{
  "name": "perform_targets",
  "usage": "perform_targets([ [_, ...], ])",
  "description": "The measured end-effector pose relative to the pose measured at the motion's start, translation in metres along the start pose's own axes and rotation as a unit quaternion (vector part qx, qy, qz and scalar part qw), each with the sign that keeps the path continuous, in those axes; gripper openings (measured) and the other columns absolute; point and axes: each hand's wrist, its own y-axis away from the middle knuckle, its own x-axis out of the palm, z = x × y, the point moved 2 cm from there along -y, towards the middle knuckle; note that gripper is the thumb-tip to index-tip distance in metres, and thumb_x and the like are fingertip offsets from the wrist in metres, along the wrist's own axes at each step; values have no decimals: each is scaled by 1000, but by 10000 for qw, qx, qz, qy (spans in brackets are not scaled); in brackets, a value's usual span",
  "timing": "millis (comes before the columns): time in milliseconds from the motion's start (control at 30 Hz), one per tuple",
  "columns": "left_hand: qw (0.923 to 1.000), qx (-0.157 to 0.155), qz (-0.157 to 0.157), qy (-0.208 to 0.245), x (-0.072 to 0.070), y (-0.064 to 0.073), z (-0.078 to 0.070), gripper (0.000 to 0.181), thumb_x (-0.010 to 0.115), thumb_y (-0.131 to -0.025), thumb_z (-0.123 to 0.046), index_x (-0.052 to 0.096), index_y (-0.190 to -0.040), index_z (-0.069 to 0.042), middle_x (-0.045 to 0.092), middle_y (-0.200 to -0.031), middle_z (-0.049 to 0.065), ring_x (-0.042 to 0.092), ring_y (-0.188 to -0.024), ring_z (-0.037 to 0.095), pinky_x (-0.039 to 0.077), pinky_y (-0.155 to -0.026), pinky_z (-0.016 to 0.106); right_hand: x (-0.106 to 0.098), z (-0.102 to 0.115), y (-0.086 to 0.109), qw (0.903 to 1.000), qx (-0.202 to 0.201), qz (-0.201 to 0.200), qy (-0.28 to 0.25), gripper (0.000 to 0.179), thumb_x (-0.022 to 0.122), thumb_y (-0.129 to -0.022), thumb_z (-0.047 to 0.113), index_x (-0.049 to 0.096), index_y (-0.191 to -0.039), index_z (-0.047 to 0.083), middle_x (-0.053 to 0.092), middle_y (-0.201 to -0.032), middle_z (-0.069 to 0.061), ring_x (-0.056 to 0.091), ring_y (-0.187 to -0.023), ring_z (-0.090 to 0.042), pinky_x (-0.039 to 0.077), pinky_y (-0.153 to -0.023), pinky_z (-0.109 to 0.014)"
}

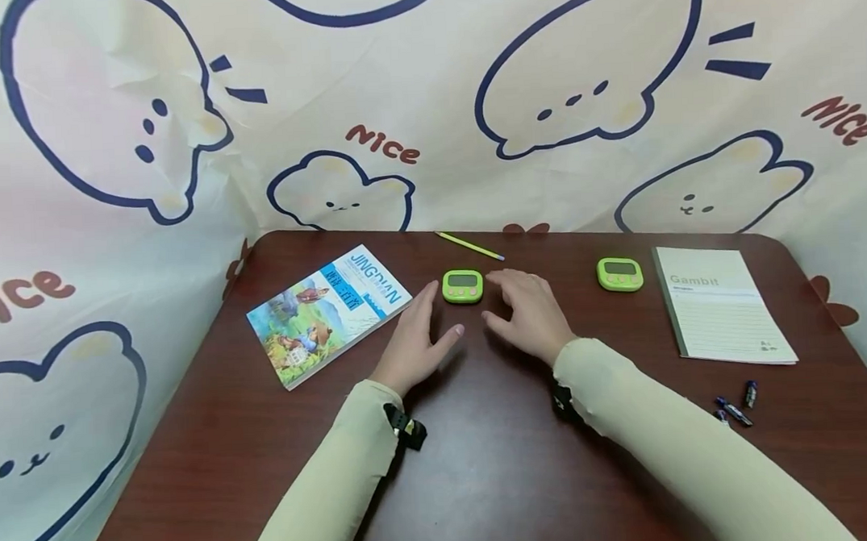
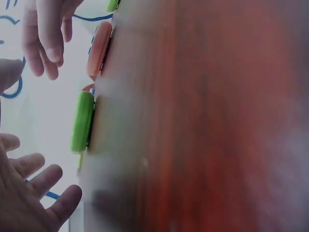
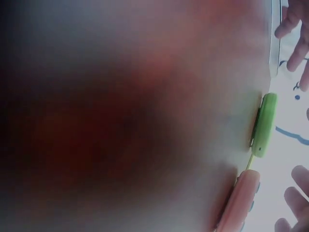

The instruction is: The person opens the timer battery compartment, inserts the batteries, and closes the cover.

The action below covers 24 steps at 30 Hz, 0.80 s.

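Observation:
My left hand (image 1: 415,341) hovers over the table beside a green digital timer (image 1: 462,287), its fingers loosely spread and thumb apart. Across from it, my right hand (image 1: 528,315) has gently bent fingers and holds nothing that shows. A pink timer-like device (image 2: 99,49) stands next to the green timer (image 2: 83,121) in the left wrist view; in the head view my right hand mostly hides it. The right wrist view shows the same green timer (image 3: 264,124) and pink device (image 3: 240,200), with fingers of both hands apart from them.
A picture-covered book (image 1: 330,315) lies left of the hands, and a yellow-green pencil (image 1: 470,245) lies behind the timer. Farther right are a second green timer (image 1: 619,274), a notebook (image 1: 721,305) and several small batteries (image 1: 733,411). A printed curtain (image 1: 440,84) borders the brown table (image 1: 472,479).

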Motion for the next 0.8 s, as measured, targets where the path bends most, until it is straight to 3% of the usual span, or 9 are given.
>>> perform_targets([
  [100,9997,-156,-18,186,3,-9,3,83,61,-98,-46,19,-161,-13,24,-164,7,23,-150,22,24,-121,43,3,-4,-13,9997,159,168,97,59,72,-90,36,55,-140,9,65,-125,-8,51,-128,-26,32,-112,-54],
  [267,9993,-320,-76,204,7,-23,7,81,63,-97,-40,21,-160,-10,29,-162,11,29,-148,25,27,-120,44,8,-10,-27,9981,410,450,114,65,72,-91,39,53,-144,8,59,-140,-11,45,-137,-30,29,-116,-54],
  [533,9979,-635,-23,155,14,-42,12,76,66,-97,-33,28,-157,-4,49,-147,12,50,-129,26,41,-110,42,16,-22,-35,9946,798,652,87,63,76,-87,44,61,-137,8,62,-135,-10,52,-130,-31,32,-113,-55],
  [800,9964,-761,42,-375,12,-55,12,72,67,-97,-35,36,-153,-2,51,-142,15,44,-137,31,37,-114,46,26,-23,-45,9931,758,846,284,63,79,-85,45,63,-134,10,66,-129,-8,56,-124,-31,32,-112,-55],
])
